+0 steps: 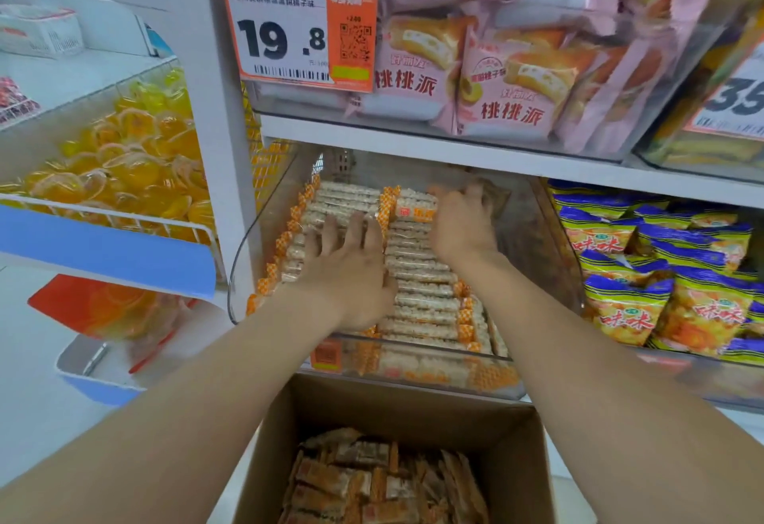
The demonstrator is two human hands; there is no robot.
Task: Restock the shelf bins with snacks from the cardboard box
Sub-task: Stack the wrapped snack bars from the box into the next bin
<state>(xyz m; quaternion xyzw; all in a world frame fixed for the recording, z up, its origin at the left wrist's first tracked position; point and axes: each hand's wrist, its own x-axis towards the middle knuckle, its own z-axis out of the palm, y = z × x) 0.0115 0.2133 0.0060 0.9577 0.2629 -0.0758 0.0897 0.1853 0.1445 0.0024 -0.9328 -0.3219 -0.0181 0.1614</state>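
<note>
Snack bars (pixel 417 275): rowed in clear bin (pixel 240 275).
Left grip (pixel 351 271): fingers spread flat on bars.
Right grip (pixel 463 226): on rear bars; hold unclear.
Cardboard box (pixel 275 441): below bin, bars inside.

So the white shelving shows two levels here. The upper shelf board (pixel 413 142) carries a clear bin (pixel 297 104) stuffed with pink cake packs (pixel 508 89). It's got an orange price tag (pixel 297 27) on its front. Just beside it on the right sits another clear bin (pixel 661 153) with yellow packs, only partly in view. On the level below there's a middle bin (pixel 242 259) with rounded corners, full of rows of snack bars (pixel 426 304) with orange checkered ends. Right next to it is a neighbour bin (pixel 703 383) holding yellow and purple bags (pixel 669 308). The board under those two is mostly hidden.
</note>
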